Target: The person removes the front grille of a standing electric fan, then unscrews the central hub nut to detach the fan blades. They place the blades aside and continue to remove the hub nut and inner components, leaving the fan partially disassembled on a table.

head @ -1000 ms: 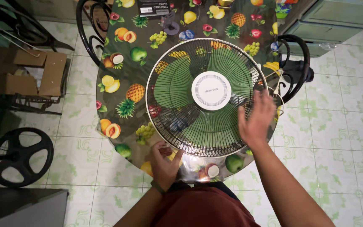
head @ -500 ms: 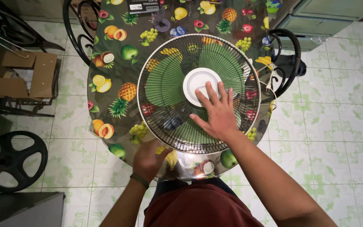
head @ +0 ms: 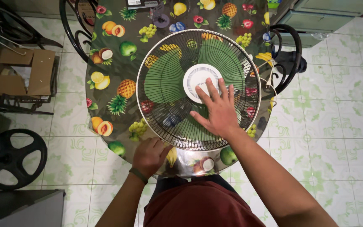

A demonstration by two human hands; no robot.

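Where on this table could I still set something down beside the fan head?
Most bare cloth lies on the table left of the fan guard, up to the black chair back. The far edge is crowded by a dark box and purple part. The near rim holds the left hand; the right hand presses the guard.

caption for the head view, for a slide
Right hand flat on a green-bladed fan's wire grille, left hand at its near rim.

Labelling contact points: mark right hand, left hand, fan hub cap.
right hand [head: 219, 112], head view, back of the hand flat on the grille
left hand [head: 148, 154], head view, knuckles at the grille's near rim
fan hub cap [head: 198, 80], head view, bare white face
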